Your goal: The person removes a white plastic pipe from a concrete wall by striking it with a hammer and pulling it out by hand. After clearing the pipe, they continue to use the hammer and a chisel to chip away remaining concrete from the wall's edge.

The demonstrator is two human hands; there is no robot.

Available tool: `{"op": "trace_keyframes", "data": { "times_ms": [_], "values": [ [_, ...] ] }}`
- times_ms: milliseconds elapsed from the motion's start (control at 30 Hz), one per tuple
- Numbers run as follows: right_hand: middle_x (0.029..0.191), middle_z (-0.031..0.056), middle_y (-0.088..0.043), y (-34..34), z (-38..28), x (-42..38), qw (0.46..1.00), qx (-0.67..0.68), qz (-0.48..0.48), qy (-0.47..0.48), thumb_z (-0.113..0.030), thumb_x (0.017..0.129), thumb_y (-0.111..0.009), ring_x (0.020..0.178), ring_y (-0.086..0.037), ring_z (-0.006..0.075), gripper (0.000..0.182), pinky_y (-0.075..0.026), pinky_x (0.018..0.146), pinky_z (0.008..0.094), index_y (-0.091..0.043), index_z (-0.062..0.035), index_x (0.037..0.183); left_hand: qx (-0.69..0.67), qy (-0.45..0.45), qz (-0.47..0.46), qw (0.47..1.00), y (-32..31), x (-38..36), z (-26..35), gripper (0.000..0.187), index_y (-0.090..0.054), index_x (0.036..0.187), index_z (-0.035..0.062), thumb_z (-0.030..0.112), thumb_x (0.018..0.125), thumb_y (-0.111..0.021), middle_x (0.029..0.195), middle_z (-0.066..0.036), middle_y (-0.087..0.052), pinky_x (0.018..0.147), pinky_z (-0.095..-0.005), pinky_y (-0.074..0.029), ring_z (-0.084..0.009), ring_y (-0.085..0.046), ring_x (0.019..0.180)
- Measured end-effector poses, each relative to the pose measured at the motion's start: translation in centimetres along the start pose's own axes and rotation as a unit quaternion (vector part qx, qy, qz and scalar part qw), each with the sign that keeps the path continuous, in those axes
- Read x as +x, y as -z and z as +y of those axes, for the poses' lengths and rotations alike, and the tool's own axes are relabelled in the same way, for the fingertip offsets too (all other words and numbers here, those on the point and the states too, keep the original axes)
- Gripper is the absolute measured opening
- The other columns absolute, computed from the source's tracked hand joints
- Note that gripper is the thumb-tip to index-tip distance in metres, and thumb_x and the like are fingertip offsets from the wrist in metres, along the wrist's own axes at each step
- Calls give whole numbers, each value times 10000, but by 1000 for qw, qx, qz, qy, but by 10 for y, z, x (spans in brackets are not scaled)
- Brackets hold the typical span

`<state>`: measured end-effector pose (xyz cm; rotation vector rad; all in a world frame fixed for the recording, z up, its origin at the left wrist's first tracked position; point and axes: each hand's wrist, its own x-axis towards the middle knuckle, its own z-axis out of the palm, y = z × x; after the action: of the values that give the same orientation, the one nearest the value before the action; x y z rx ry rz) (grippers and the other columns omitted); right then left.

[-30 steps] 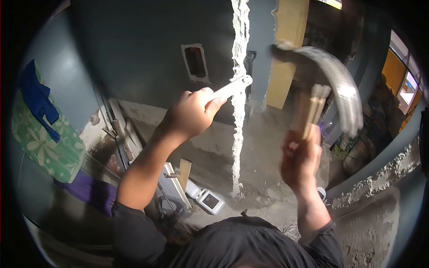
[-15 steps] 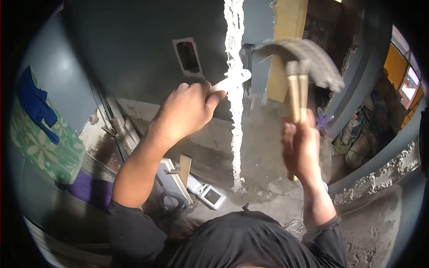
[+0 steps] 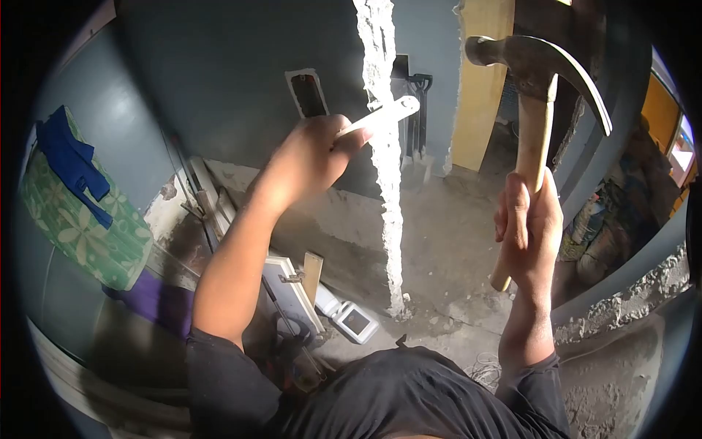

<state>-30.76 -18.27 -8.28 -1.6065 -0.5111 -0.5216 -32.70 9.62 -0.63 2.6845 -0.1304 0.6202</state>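
My left hand is closed around a pale, flat bar-like tool with a rounded, holed end. That end lies across the rough, brightly lit wall edge; whether it touches the edge I cannot tell. On the right, my right hand grips the wooden handle of a claw hammer. The hammer stands upright, its metal head above the hand and clear of the tool, claw curving right. Broken plaster shows along the wall edge.
A recessed wall box is behind my left hand. Dark long-handled tools lean beyond the edge. Boards and a white device lie on the floor. Green patterned cloth hangs at left; coiled wire lies low right.
The hammer and my right hand have moved right, away from the wall edge, and the hammer is no longer blurred. The pale tool's end now reaches slightly farther right and up.
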Motion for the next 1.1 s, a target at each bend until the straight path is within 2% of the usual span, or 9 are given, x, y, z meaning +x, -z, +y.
{"op": "trace_keyframes", "data": {
  "times_ms": [333, 433, 500, 633, 700, 733, 767, 967, 1100],
  "values": [
    [726, -28, -483, 1, -23, 22, 995, 46, 42, 73, -193, 1051, -510, 538, -421, 38, 144, -372, 491, 207, -519, -50, 1048, 17, 14, 25, 999, -23, 12, -9, 382, -656, 848, -14, 342, 965, -582, 812, -220, -653, 737, -442, -485, -404, -623, 798],
    [620, 65, -476, -23, 28, 24, 981, -130, -12, 146, -217, 1029, -566, 540, -513, 155, 191, -444, 555, 336, -526, -29, 1019, 51, 71, -17, 996, -16, 10, 9, 394, -674, 864, -11, 350, 970, -556, 802, -241, -665, 751, -495, -530, -449, -653, 820],
    [633, 210, -544, -24, 45, 20, 973, -196, -116, 26, -181, 1000, -593, 568, -609, 347, 221, -467, 565, 422, -479, -4, 934, 63, -3, 21, 998, -23, 9, 5, 393, -676, 863, -15, 340, 978, -551, 800, -245, -665, 755, -505, -529, -445, -659, 840],
    [604, 126, -522, 0, 26, 20, 989, -139, -35, 42, -221, 1024, -569, 500, -501, 189, 231, -425, 502, 360, -511, -19, 927, 57, 69, 6, 996, -24, 10, 3, 356, -672, 876, -10, 317, 976, -571, 780, -244, -663, 754, -496, -527, -447, -657, 808],
    [622, 43, -501, 11, 5, 30, 996, -27, 37, 78, -217, 1041, -531, 517, -494, 113, 210, -402, 489, 309, -537, -29, 948, 50, 9, 4, 999, -30, 15, -17, 319, -673, 908, -6, 297, 964, -587, 801, -220, -672, 734, -487, -533, -448, -649, 799],
    [658, 7, -494, 13, -8, 34, 994, 40, 43, 97, -236, 1048, -517, 523, -483, 79, 205, -395, 474, 264, -536, -44, 982, 203, -174, 39, 963, -33, 14, -20, 295, -682, 1051, 25, 285, 988, -559, 822, -195, -654, 703, -458, -502, -403, -639, 802],
    [694, -29, -487, 15, -21, 37, 987, 107, 50, 113, -255, 1055, -502, 528, -472, 45, 204, -388, 459, 220, -535, -58, 1015, 177, -128, 47, 975, -41, 17, -34, 274, -661, 1102, 27, 243, 998, -528, 857, -181, -659, 704, -472, -499, -395, -636, 818],
    [644, 164, -524, -22, 44, 33, 955, -241, -99, 142, -211, 1018, -571, 531, -526, 188, 236, -460, 555, 370, -488, -7, 934, 73, 98, -34, 992, -23, 12, 15, 468, -659, 871, -27, 396, 993, -500, 931, -284, -666, 831, -500, -514, -461, -649, 937],
    [598, 170, -511, -3, 32, 31, 979, -174, -80, 65, -216, 1010, -592, 533, -459, 194, 271, -427, 547, 372, -492, -3, 876, 61, 102, -19, 993, -26, 12, 12, 490, -641, 854, -62, 401, 977, -534, 901, -301, -652, 829, -510, -513, -475, -645, 915]
  ]
}}
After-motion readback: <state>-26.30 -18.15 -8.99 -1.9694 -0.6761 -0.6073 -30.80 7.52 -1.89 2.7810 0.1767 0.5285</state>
